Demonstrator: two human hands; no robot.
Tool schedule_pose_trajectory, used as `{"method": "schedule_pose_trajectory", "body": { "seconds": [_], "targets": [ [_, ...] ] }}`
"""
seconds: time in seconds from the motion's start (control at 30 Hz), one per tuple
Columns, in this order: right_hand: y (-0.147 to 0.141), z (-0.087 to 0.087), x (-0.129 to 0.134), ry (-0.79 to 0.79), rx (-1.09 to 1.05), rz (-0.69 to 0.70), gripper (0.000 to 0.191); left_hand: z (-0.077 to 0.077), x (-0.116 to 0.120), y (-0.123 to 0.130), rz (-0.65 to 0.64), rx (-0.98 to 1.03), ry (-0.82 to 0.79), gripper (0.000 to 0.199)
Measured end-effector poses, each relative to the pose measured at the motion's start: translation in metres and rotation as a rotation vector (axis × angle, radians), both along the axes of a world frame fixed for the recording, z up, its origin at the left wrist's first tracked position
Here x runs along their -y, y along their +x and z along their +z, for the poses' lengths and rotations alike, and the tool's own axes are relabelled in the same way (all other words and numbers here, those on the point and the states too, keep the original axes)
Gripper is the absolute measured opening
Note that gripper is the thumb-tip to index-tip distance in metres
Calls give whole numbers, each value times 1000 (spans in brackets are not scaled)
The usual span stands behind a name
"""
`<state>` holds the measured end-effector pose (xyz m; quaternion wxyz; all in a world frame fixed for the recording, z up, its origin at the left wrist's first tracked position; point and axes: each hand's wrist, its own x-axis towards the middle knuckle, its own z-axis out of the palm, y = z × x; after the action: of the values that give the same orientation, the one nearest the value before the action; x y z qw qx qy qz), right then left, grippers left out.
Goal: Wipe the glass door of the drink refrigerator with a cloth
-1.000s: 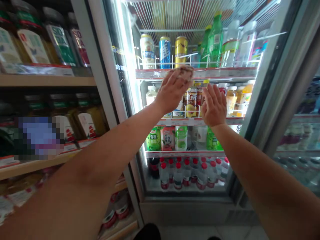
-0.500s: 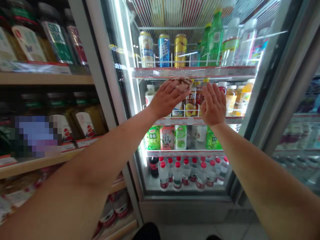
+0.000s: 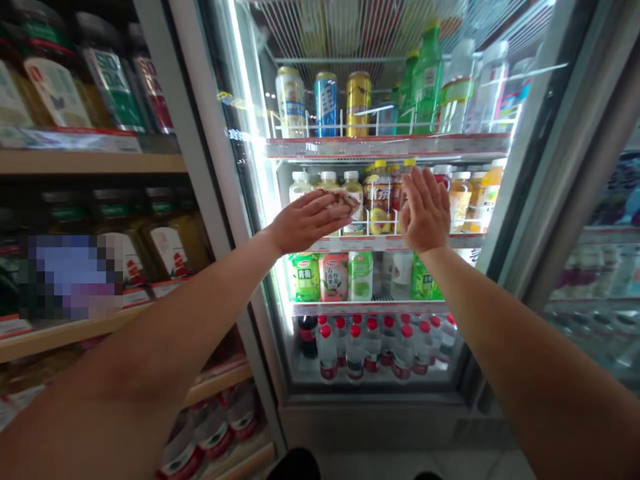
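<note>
Since my left hand lies stretched over the crumpled pale cloth, it is the nearer one, with the cloth at its fingers toward two o'clock, long axis roughly from ten to four; whether I pinch it I cannot tell. My right hand is flat, fingers straight toward eleven, and the cloth lies apart from it toward nine. Both palms face the glass cooler door, though I cannot tell if the right one touches.

Crumpled matt cloth, glossy glass door, shiny metal cans, clear plastic bottles, smooth wooden shelf edge
</note>
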<state>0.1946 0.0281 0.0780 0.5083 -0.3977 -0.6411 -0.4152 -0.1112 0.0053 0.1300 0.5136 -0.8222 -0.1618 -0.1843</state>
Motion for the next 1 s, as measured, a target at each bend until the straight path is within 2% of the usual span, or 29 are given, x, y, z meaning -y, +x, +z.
{"method": "schedule_pose_trajectory", "body": {
  "seconds": [0.1,0.2,0.3,0.4,0.5,0.6,0.67,0.73,0.83,0.9,1.0],
  "targets": [
    [0,0,-1,9,-3,-5,62,5,0,-18,2,87,69,40],
    [0,0,-1,12,2,13,62,-4,-2,-32,-55,155,130,39],
    [1,0,-2,41,10,23,61,-18,-2,-42,-109,3,144,39],
    [1,-1,-2,49,4,14,61,-19,1,-50,-101,-137,167,41],
    [1,-1,-2,38,1,14,61,-11,3,-53,-58,15,245,43],
    [0,0,-1,33,-2,12,61,-16,4,-50,-41,196,324,44],
    [0,0,-1,33,0,11,61,-28,5,-48,-60,131,308,42],
    [0,0,-1,42,3,15,61,-40,6,-47,-103,-42,228,39],
    [0,-1,-2,59,5,17,60,-45,6,-48,-160,-187,127,40],
    [0,-1,-1,61,8,7,60,-38,5,-47,-156,-97,121,45],
    [0,-1,-1,68,5,-6,60,-28,2,-40,-111,165,167,50]
  ]
}}
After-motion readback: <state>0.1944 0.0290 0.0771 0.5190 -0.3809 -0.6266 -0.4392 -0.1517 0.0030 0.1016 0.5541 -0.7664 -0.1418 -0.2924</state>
